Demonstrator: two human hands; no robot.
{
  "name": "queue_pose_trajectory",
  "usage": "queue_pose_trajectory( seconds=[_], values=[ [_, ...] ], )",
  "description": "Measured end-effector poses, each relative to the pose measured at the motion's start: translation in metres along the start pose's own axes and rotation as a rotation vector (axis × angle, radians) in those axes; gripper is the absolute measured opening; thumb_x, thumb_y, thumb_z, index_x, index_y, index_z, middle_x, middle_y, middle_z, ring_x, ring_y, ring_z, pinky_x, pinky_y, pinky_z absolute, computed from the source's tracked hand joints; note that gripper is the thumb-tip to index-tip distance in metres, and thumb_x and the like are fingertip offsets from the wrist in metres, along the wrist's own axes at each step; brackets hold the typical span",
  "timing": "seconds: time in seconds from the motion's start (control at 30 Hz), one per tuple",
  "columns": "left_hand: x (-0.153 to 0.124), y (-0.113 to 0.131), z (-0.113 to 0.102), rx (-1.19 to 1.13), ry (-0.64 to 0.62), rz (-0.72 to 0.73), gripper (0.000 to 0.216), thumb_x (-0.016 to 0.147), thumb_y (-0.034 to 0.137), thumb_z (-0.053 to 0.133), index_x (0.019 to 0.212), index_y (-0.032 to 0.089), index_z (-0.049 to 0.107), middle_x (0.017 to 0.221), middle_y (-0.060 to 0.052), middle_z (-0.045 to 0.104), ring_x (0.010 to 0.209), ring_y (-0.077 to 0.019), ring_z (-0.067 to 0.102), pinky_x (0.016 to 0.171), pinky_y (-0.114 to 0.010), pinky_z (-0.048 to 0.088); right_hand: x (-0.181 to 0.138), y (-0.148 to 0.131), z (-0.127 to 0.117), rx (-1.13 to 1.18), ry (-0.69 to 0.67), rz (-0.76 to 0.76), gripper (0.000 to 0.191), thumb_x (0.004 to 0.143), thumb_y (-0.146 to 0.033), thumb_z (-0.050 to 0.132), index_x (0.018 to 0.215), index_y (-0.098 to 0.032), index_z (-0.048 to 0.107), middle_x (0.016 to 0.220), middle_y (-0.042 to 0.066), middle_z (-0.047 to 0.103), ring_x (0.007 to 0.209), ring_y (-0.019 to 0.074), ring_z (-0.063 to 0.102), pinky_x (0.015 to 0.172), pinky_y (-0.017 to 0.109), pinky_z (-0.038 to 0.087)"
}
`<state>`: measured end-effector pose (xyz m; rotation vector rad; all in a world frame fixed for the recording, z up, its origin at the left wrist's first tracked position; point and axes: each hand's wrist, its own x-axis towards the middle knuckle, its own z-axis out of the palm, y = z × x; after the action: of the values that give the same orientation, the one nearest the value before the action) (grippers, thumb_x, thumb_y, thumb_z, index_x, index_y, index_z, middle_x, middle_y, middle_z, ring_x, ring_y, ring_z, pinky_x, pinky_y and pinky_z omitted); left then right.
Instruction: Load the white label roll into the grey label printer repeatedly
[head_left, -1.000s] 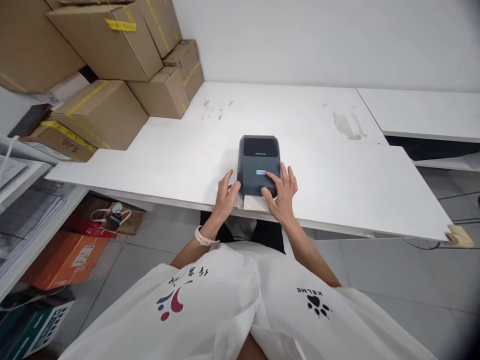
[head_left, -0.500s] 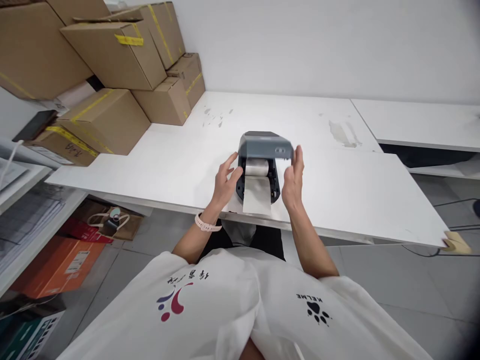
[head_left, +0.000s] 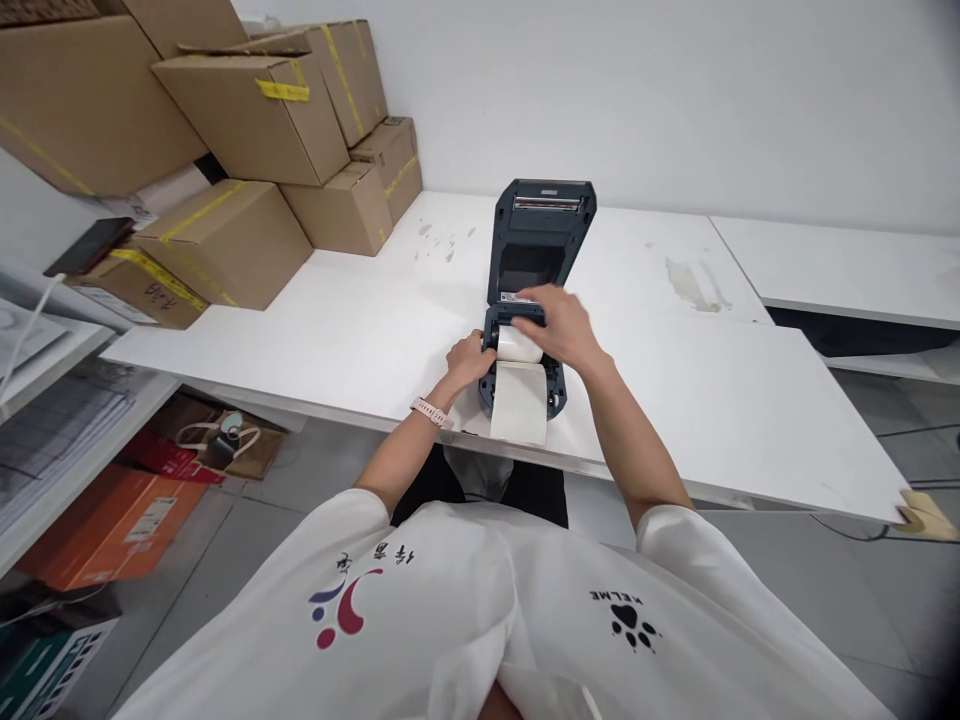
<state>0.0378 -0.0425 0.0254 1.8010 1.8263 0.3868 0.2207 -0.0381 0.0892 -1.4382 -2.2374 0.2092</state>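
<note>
A dark grey label printer (head_left: 530, 240) stands near the table's front edge with its lid raised and leaning back. Inside the base sits a white label roll (head_left: 517, 345), and a strip of label paper (head_left: 519, 405) runs from it out over the front. My left hand (head_left: 470, 360) grips the left side of the printer base, thumb on the inner rim. Above the roll reaches my right hand (head_left: 561, 325), fingers stretched out to the left and parted; it partly covers the back of the compartment. Whether its fingertips touch the roll I cannot tell.
Stacked cardboard boxes (head_left: 225, 240) fill the table's left end, with a dark flat device (head_left: 94, 245) on one. The white table (head_left: 697, 400) meets a wall behind. At its front right corner is a tan corner piece (head_left: 926, 515). An orange box (head_left: 120, 525) stands low on the left.
The printer lid has swung up and back, baring the roll. My right hand has moved from the printer's right side to above the roll; my left hand has closed on the base's side.
</note>
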Motion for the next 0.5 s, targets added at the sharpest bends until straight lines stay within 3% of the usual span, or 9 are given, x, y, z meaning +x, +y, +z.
queue_pose_trajectory(
  seconds=[0.1, 0.17, 0.3, 0.4, 0.5],
  values=[
    [0.001, -0.001, 0.002, 0.021, 0.009, -0.011, 0.043, 0.086, 0.029, 0.048, 0.128, 0.023, 0.057, 0.118, -0.011, 0.074, 0.112, -0.0318, 0.067, 0.086, -0.039, 0.049, 0.004, -0.003, 0.021, -0.183, -0.417, 0.019, 0.065, 0.084, -0.030, 0.068, 0.145, -0.016, 0.051, 0.143, 0.018, 0.060, 0.131, 0.0393, 0.056, 0.109, 0.052, 0.043],
    [0.002, -0.002, 0.003, 0.009, 0.009, -0.019, 0.044, 0.086, 0.029, 0.049, 0.129, 0.024, 0.056, 0.117, -0.009, 0.074, 0.114, -0.0310, 0.067, 0.087, -0.039, 0.050, 0.012, -0.003, 0.033, -0.234, -0.480, 0.045, 0.075, 0.080, -0.026, 0.073, 0.149, -0.014, 0.046, 0.145, 0.022, 0.057, 0.131, 0.0420, 0.055, 0.110, 0.055, 0.041],
    [0.001, -0.003, 0.004, -0.039, 0.004, -0.022, 0.046, 0.086, 0.029, 0.050, 0.132, 0.024, 0.055, 0.117, -0.009, 0.074, 0.113, -0.0309, 0.067, 0.088, -0.039, 0.050, 0.019, 0.001, 0.036, -0.210, -0.442, 0.050, 0.085, 0.075, -0.029, 0.078, 0.151, -0.014, 0.043, 0.144, 0.024, 0.054, 0.128, 0.0427, 0.057, 0.107, 0.054, 0.044],
    [0.000, -0.005, 0.003, -0.076, 0.000, -0.021, 0.046, 0.086, 0.030, 0.050, 0.132, 0.023, 0.055, 0.116, -0.009, 0.075, 0.111, -0.0312, 0.068, 0.086, -0.040, 0.050, 0.002, 0.009, 0.010, 0.041, -0.351, -0.017, 0.087, 0.072, -0.033, 0.080, 0.151, -0.022, 0.044, 0.142, 0.016, 0.056, 0.132, 0.0378, 0.055, 0.109, 0.051, 0.046],
    [0.000, -0.006, 0.004, -0.098, -0.002, -0.018, 0.045, 0.086, 0.031, 0.050, 0.131, 0.024, 0.056, 0.113, -0.009, 0.075, 0.109, -0.0308, 0.068, 0.086, -0.040, 0.050, -0.036, 0.024, -0.027, 0.408, -0.166, -0.068, 0.081, 0.070, -0.036, 0.083, 0.144, -0.029, 0.052, 0.141, 0.008, 0.059, 0.131, 0.0334, 0.056, 0.113, 0.050, 0.045]
  ],
)
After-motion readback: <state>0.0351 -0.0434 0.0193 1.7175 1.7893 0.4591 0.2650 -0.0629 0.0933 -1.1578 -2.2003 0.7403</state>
